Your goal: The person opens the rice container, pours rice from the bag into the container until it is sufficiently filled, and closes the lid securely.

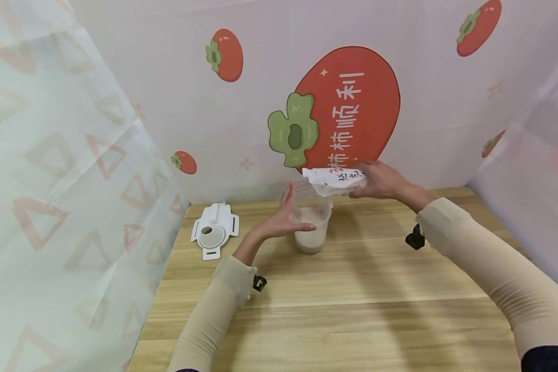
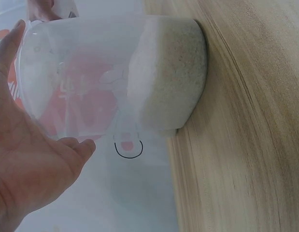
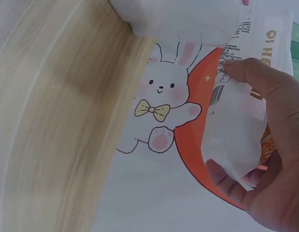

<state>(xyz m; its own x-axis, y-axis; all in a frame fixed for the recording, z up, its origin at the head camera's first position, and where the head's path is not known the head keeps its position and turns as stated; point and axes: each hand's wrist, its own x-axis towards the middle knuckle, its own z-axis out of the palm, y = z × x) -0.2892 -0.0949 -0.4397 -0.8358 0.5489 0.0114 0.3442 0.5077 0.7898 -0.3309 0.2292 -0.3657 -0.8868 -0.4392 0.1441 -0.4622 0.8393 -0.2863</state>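
Filling looks partly done: pale grains [image 2: 171, 72] are lying low in the clear container [image 1: 322, 227]. The right hand [image 1: 376, 180] is gripping the white bag [image 1: 337, 181] above its mouth; the left hand [image 1: 283, 221], spread wide, is bracing its upper left side. What's remaining bagged, I can't tell.

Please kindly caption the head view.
Right hand holds a white printed bag over a translucent plastic container of pale grains, left hand alongside.

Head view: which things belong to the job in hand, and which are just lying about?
In the job:
translucent container, holding pale grains, left hand around it
white printed bag, tilted over it in the right hand

Not in play:
white four-tab lid, untouched, perhaps the container's
persimmon-print backdrop, decoration
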